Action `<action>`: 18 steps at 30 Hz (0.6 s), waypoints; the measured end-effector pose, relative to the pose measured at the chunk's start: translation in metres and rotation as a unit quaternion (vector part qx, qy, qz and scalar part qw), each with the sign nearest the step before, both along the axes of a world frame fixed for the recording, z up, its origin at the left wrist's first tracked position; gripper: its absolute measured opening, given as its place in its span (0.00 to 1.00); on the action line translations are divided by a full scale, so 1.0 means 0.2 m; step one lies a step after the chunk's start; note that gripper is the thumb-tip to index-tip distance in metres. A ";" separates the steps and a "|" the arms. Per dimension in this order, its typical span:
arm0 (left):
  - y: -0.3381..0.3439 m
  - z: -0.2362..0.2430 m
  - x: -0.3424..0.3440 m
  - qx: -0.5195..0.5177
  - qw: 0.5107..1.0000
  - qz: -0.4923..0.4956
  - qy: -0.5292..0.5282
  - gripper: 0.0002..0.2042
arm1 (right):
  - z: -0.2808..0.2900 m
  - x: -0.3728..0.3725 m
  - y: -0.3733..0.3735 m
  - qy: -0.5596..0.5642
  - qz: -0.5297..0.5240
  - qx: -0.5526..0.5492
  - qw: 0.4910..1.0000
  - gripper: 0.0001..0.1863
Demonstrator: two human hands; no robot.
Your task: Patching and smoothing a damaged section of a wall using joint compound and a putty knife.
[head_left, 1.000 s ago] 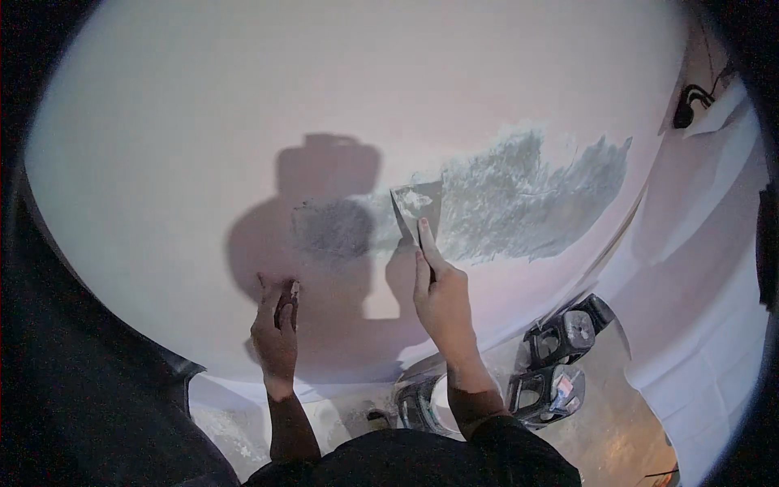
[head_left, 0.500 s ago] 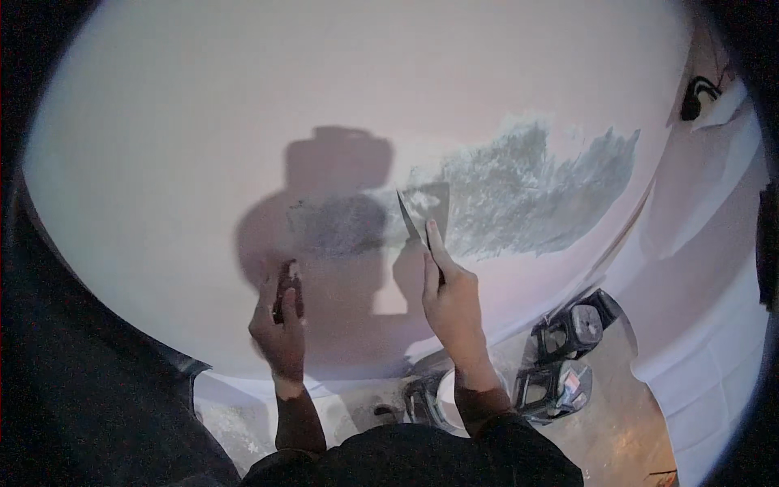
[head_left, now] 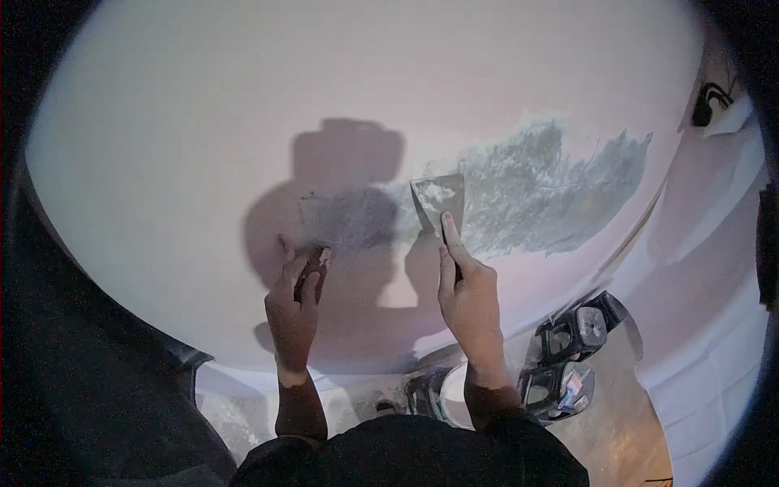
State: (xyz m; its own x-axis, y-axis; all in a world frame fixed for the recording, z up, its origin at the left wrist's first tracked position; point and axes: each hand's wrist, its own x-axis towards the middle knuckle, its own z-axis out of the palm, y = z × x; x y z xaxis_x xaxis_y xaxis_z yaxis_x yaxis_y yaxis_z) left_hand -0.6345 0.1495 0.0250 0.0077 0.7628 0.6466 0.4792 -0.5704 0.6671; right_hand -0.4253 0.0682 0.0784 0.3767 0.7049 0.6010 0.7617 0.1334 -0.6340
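Note:
My right hand (head_left: 472,300) grips a putty knife (head_left: 448,193), index finger stretched along its broad blade. A pale smear of filler lies on the blade, which rests at or close to the large pale curved surface (head_left: 203,122). Grey filler (head_left: 544,195) spreads over that surface right of the blade. A thinner grey patch (head_left: 349,217) lies left of it, in my shadow. My left hand (head_left: 294,312) is closed round a dark reddish tool (head_left: 313,272) with pale smears; its exact kind is hard to make out. It is held below the thinner patch.
Below the surface, black stools (head_left: 576,333) stand at the lower right. A white bucket (head_left: 454,398) sits near my right forearm. White sheeting (head_left: 706,300) hangs along the right side. A dark object with a cable (head_left: 710,104) is at the upper right.
The putty knife has turned so its blade faces me more broadly and moved slightly right. My left hand has moved a little right and up with its tool.

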 end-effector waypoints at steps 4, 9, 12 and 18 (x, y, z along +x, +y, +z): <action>0.02 -0.01 -0.01 -0.018 0.999 -0.033 -0.021 0.13 | 0.02 0.00 0.05 -0.023 -0.023 0.000 0.999 0.25; 0.07 -0.08 -0.01 0.014 1.000 0.000 -0.008 0.13 | -0.03 -0.03 0.01 -0.018 -0.008 -0.027 0.999 0.24; 0.06 -0.06 -0.02 0.017 1.000 0.000 -0.008 0.13 | -0.04 -0.04 0.04 -0.007 -0.004 0.012 1.000 0.24; 0.04 -0.03 -0.05 0.005 1.000 -0.017 -0.013 0.12 | -0.04 -0.07 0.02 -0.004 -0.016 0.002 1.000 0.24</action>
State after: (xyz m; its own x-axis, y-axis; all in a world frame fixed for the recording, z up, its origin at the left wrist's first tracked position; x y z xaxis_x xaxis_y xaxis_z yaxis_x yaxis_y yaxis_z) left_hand -0.6438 0.1566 0.0196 0.0165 0.7559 0.6545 0.4411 -0.5930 0.6736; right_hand -0.4385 0.0724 0.0703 0.3937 0.6905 0.6068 0.7709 0.1116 -0.6271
